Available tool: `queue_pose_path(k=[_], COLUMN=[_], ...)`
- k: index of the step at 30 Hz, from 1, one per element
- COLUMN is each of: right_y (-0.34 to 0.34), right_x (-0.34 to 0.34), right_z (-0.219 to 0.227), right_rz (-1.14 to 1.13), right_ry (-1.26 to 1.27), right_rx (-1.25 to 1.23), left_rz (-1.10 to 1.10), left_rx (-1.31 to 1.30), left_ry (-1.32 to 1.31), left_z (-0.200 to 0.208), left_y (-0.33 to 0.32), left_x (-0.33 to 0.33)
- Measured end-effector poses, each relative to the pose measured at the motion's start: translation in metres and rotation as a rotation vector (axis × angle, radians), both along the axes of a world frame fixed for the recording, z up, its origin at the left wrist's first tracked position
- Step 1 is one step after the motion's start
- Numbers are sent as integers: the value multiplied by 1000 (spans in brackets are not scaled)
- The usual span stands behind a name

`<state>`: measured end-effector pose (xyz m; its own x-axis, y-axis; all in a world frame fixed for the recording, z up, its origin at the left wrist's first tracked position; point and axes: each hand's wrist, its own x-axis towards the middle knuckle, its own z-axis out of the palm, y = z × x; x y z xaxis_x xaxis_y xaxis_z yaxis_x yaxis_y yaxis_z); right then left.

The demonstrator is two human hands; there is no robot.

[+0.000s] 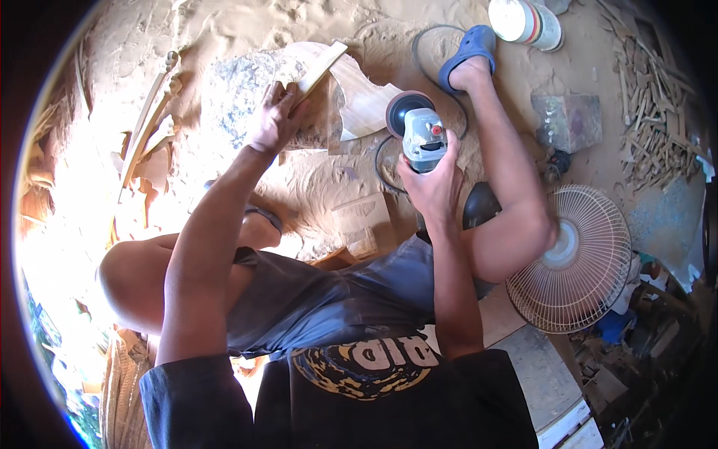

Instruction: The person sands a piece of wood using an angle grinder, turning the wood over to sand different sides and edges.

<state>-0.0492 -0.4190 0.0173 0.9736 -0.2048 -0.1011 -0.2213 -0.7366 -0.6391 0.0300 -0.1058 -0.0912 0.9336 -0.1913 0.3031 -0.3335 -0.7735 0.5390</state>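
Between eleven and twelve o'clock, our left hand grips a wood strip, likely light and stiff, by its near end, while at one our right hand clasps the grinder, presumably heavy, best held behind its disc.

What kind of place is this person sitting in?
It looks like a dusty woodworking spot, maybe a small workshop. The right hand holds a power tool with a round disc, the left hand holds a wooden strip, and wood scraps lie heaped on the ground.
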Motion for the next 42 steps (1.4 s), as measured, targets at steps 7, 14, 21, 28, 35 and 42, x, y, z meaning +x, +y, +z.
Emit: queue_pose_path(k=[7, 14, 21, 28, 35, 42], right_y=[8, -11, -23, -18, -34, -30], right_x=[-12, 23, 38, 17, 71, 58], right_z=[0, 2, 0, -5, 2, 4], right_rz=[194, 33, 11, 101, 55, 159], right_ry=[59, 75, 54, 60, -18, -5], right_rx=[-20, -21, 2, 20, -1, 18], left_rz=[41, -28, 34, 22, -35, 40], left_rx=[-15, 36, 35, 32, 108, 45], left_ry=[-18, -81, -60, -30, -100, -30], left_z=[-1, 1, -1, -5, -12, -10], left_y=[0, 2, -4, 2, 6, 1], left_x=[1, 6, 5, 5, 8, 3])
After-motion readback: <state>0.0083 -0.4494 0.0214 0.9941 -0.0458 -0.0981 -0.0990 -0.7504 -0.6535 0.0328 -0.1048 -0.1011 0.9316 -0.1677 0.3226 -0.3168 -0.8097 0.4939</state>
